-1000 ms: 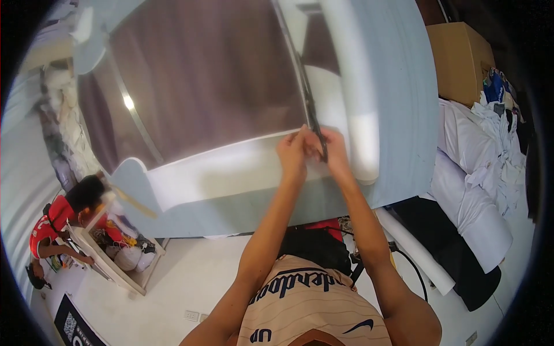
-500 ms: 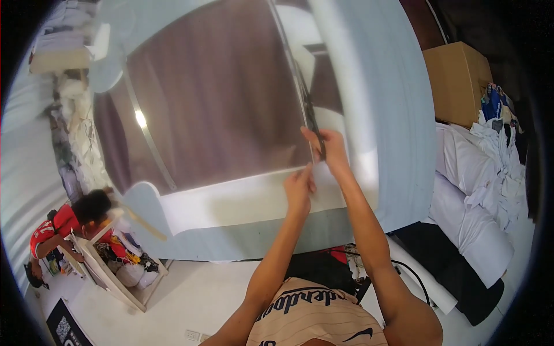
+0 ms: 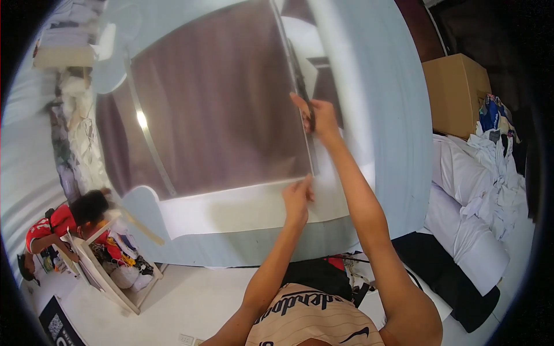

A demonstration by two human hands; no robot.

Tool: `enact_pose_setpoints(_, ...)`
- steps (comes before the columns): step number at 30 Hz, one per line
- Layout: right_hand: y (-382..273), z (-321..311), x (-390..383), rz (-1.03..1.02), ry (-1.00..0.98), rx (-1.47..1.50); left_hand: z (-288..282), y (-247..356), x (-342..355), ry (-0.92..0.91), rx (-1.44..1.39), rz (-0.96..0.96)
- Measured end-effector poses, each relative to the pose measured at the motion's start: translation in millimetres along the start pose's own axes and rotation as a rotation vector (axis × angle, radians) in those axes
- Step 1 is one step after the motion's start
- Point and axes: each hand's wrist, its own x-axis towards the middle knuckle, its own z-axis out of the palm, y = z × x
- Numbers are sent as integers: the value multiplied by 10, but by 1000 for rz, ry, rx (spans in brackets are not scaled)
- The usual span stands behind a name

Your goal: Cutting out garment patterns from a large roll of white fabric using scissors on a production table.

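Note:
A large brown panel with a white border [image 3: 213, 98] lies spread on a table covered in light blue [image 3: 398, 115]. My right hand [image 3: 323, 121] is closed round the dark handles of a pair of scissors [image 3: 298, 72]. Their blades point away from me along the panel's right edge, where a narrow strip is parted from the brown. Nearer to me, my left hand [image 3: 296, 202] pinches the sheet's edge at the near right corner of the brown area. A shiny metal ruler [image 3: 142, 119] rests across the panel's left part.
Right of the table stand a cardboard box [image 3: 453, 95] and a heap of white cloth [image 3: 467, 190]. Black material [image 3: 450, 282] lies on the floor below them. At lower left, a person in red [image 3: 57, 225] bends beside a wooden-framed bin [image 3: 124, 288].
My right hand has moved away from me along the panel's right edge with the scissors, widening the gap to my left hand. The left hand stays near the corner, still pinching.

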Motion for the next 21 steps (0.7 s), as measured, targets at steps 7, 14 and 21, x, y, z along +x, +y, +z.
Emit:
enact_pose_setpoints(7, -293, 104, 188, -18, 4, -76, 5, 72, -78, -27, -10, -23)
enact_pose_setpoints(14, -433, 218, 424, -12, 14, -94, -41, 71, -80, -50, -31, -21)
enact_pose_setpoints(21, -569, 303, 665, -58, 9, -88, -42, 81, -77, -45, -55, 1)
